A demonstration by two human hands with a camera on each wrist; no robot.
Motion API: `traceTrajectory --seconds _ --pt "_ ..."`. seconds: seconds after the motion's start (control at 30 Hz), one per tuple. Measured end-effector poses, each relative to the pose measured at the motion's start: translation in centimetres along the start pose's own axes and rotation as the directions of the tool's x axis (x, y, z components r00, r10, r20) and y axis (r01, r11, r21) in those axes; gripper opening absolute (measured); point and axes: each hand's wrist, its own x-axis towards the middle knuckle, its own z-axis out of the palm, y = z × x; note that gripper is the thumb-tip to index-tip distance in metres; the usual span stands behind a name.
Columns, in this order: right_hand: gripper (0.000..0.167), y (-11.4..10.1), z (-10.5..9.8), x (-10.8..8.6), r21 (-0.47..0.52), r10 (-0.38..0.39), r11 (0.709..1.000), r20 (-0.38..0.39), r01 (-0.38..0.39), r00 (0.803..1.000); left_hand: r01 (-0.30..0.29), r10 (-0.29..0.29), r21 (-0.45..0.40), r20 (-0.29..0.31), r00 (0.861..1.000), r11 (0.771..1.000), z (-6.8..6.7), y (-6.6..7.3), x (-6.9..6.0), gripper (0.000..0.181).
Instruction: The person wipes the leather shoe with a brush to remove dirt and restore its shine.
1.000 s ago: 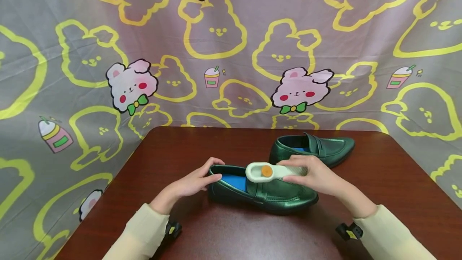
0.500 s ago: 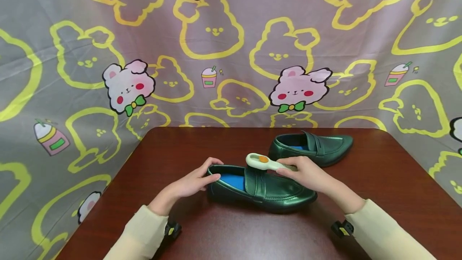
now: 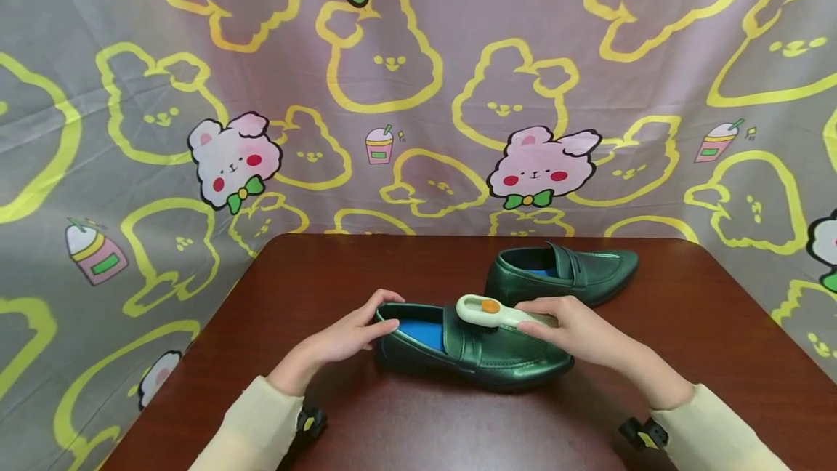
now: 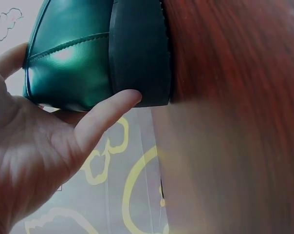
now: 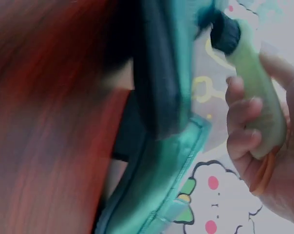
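Observation:
A dark green loafer [image 3: 516,355] with a blue insole lies on its sole, toe to the right. My left hand [image 3: 353,329] grips its heel, thumb at the opening; in the left wrist view the left hand [image 4: 45,141] curls around the heel [image 4: 74,68]. My right hand [image 3: 575,325] holds a pale green brush [image 3: 479,311] with an orange spot, its head over the loafer's upper, just right of the strap. In the right wrist view fingers of the right hand [image 5: 268,122] wrap the handle [image 5: 256,92], and dark bristles [image 5: 226,33] face the shoe.
A second green loafer [image 3: 598,275] stands behind, toe to the right. Both are on a dark red-brown wooden table [image 3: 327,260]. A patterned cloth [image 3: 418,78] hangs beyond the table's back edge.
The brush rose and tilted toward the strap half a second ago, and now sits lower and slightly further right. The left hand and loafer have stayed nearly in place.

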Motion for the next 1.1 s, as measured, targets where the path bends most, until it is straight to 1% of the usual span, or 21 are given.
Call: traceTrajectory --seconds 0.2,0.3,0.37,0.43,0.5,0.6,0.67,0.77,0.83,1.0,1.1 --pt "0.040 0.7 0.6 0.6 -0.133 -0.003 0.991 -0.044 -0.003 0.999 0.001 -0.001 -0.004 0.005 1.000 1.000 0.1 -0.1 0.0 0.043" --pt "0.038 0.6 0.6 0.7 -0.214 -0.020 0.977 -0.078 0.003 0.997 0.000 0.000 -0.004 0.004 1.000 1.000 0.1 -0.1 0.0 0.043" --pt "0.035 0.4 0.4 0.6 -0.245 -0.029 0.970 -0.107 0.002 0.994 -0.002 0.002 -0.004 0.001 1.000 1.000 0.2 -0.1 0.0 0.043" --pt "0.031 0.2 0.1 0.3 -0.237 -0.041 0.971 -0.121 0.012 0.992 -0.003 0.003 -0.002 0.000 1.000 1.000 0.1 -0.1 0.0 0.043" --pt "0.029 -0.1 -0.3 -0.1 -0.191 -0.054 0.981 -0.116 0.031 0.992 -0.004 0.004 0.002 -0.001 1.000 1.000 0.1 -0.1 0.0 0.043" --pt "0.026 -0.3 -0.8 -0.8 -0.072 -0.088 0.994 -0.068 0.083 0.994 -0.008 0.008 0.005 -0.001 1.000 1.000 0.0 -0.2 0.0 0.042" --pt "0.025 -0.3 -0.9 -1.2 -0.003 -0.120 0.993 -0.027 0.120 0.992 -0.010 0.010 0.006 0.000 1.000 1.000 0.0 -0.1 0.0 0.042" --pt "0.023 0.0 -0.8 -1.2 0.058 -0.139 0.989 0.018 0.138 0.990 -0.011 0.011 0.005 -0.001 1.000 1.000 -0.1 0.0 0.1 0.042" --pt "0.024 0.4 -0.6 -0.9 0.043 -0.127 0.991 0.019 0.126 0.992 -0.012 0.012 0.001 -0.003 1.000 1.000 -0.1 0.0 0.1 0.042" --pt "0.030 1.5 -0.2 0.0 -0.066 -0.052 0.997 -0.047 0.049 0.998 -0.011 0.011 -0.004 -0.005 1.000 1.000 -0.1 0.0 0.1 0.042" --pt "0.032 1.7 -0.2 0.2 -0.115 -0.029 0.993 -0.082 0.020 0.996 -0.009 0.009 -0.006 -0.002 1.000 1.000 0.0 0.0 0.0 0.042"
